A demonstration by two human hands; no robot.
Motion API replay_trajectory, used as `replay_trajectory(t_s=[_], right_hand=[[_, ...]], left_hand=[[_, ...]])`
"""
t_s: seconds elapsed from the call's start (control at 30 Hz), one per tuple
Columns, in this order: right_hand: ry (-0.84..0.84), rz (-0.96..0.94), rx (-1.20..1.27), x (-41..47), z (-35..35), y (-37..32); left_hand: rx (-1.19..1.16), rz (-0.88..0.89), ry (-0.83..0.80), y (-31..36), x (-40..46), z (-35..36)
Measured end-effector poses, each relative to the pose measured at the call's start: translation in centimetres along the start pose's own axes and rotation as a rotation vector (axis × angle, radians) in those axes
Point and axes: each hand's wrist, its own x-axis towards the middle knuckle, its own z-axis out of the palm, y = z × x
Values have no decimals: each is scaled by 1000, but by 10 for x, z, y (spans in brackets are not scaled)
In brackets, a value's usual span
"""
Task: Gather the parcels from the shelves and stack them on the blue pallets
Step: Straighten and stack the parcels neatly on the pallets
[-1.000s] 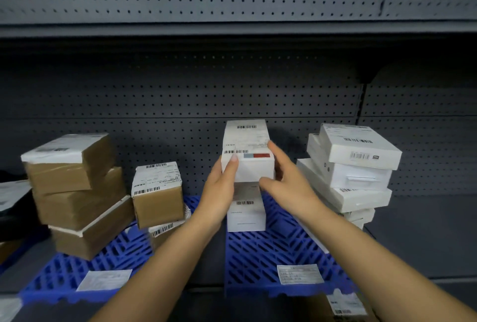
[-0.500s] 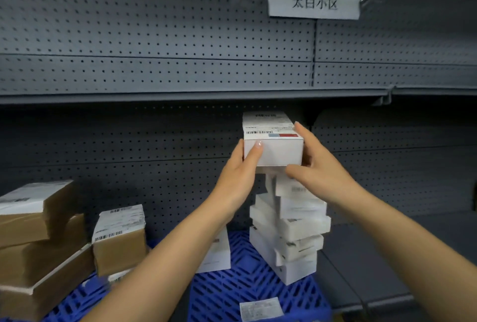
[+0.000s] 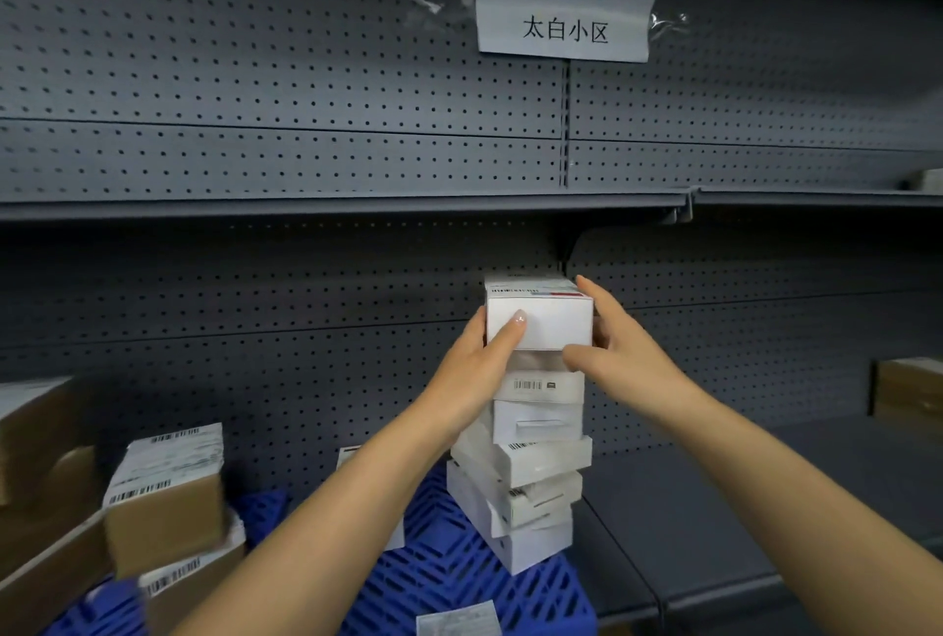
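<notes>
On top of the stack of white boxes (image 3: 530,477), both hands held a white box (image 3: 541,321). Left hand (image 3: 472,370) grasped its left side, thumb across the front face. Right hand (image 3: 625,355) grasped the right side, fingers (image 3: 594,296) along the top edge. Stack stood on a blue pallet (image 3: 444,579) in the grey shelf (image 3: 678,523). Brown parcels (image 3: 163,513) sat left, blurred. Paper sign (image 3: 564,20) was taped to the pegboard above.
</notes>
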Motion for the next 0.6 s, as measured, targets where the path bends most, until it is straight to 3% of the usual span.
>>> replay_trajectory(t_s=[0.3, 0.6], right_hand=[[-7, -135, -50, 10, 21, -30], [-66, -224, 36, 13, 96, -55]], left_hand=[[89, 99, 160, 13, -4, -39], [207, 90, 354, -18, -37, -102]])
